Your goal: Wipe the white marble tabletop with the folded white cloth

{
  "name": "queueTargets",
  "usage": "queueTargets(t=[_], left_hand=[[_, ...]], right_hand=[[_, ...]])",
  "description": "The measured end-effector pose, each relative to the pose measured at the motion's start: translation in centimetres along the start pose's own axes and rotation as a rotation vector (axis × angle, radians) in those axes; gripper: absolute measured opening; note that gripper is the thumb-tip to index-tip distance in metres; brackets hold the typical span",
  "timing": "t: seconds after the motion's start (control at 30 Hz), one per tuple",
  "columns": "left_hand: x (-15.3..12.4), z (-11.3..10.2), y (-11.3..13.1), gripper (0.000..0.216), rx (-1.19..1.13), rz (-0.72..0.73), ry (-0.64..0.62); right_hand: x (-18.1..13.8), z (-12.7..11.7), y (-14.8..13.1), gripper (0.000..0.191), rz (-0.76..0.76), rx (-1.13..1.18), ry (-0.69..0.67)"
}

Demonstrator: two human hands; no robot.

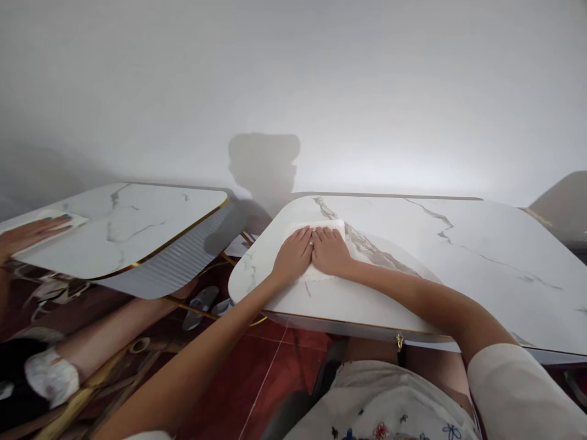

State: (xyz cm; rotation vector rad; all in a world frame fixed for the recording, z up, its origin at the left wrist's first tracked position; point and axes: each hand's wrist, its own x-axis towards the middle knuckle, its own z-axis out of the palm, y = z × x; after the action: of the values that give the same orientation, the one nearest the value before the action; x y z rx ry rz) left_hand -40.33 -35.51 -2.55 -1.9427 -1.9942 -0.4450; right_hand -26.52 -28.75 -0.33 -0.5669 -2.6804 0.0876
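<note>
A white cloth (315, 274) lies flat on the white marble-patterned tabletop (389, 226) in front of me. My left hand (293, 255) rests palm down on it, fingers stretched out. Beside it, my right hand (331, 252) also lies flat on the cloth, its fingertips close against the left ones. Both hands press side by side near the tabletop's left part. Neither hand is wrapped round anything; the palms and the cloth under them are hidden.
To the left stands a second marble-patterned table (156, 226) with a gold edge and ribbed side. Another person's hand (46, 227) lies on a white cloth (77, 221) there. A pale wall (367, 91) rises behind. A gold latch (400, 341) hangs at my table's front edge.
</note>
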Motion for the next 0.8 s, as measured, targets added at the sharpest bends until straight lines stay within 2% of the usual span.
queueTargets(t=[0.1,0.2,0.3,0.37,0.47,0.57,0.67,0.8], left_hand=[[-3.4,-1.7,3.3,0.052,0.021,-0.132,-0.052],[-5.5,-2.5,6.7,0.053,0.007,-0.241,-0.068],[-6.3,-2.4,9.8,0.054,-0.027,-0.278,-0.062],[-5.9,-2.1,11.7,0.055,-0.056,-0.262,-0.067],[-3.7,-1.5,13.9,0.054,-0.101,-0.226,-0.093],[-0.1,-0.8,15.0,0.054,-0.151,-0.218,-0.141],[3.9,0.2,15.0,0.053,-0.196,-0.204,-0.156],[9.1,2.2,13.6,0.049,-0.227,-0.147,-0.102]], right_hand=[[-3.4,-1.3,-1.6,0.052,-0.033,0.04,-0.038],[-6.7,-2.8,-2.0,0.052,-0.067,0.076,-0.07],[-9.6,-4.1,-1.1,0.054,-0.081,0.093,-0.084],[-11.1,-4.8,0.0,0.054,-0.062,0.078,-0.083],[-12.3,-5.6,2.3,0.055,-0.01,0.028,-0.081],[-11.9,-5.9,5.2,0.055,0.036,-0.021,-0.084],[-9.9,-5.7,8.5,0.054,0.067,-0.054,-0.096],[-6.2,-5.1,12.8,0.051,0.069,-0.072,-0.101]])
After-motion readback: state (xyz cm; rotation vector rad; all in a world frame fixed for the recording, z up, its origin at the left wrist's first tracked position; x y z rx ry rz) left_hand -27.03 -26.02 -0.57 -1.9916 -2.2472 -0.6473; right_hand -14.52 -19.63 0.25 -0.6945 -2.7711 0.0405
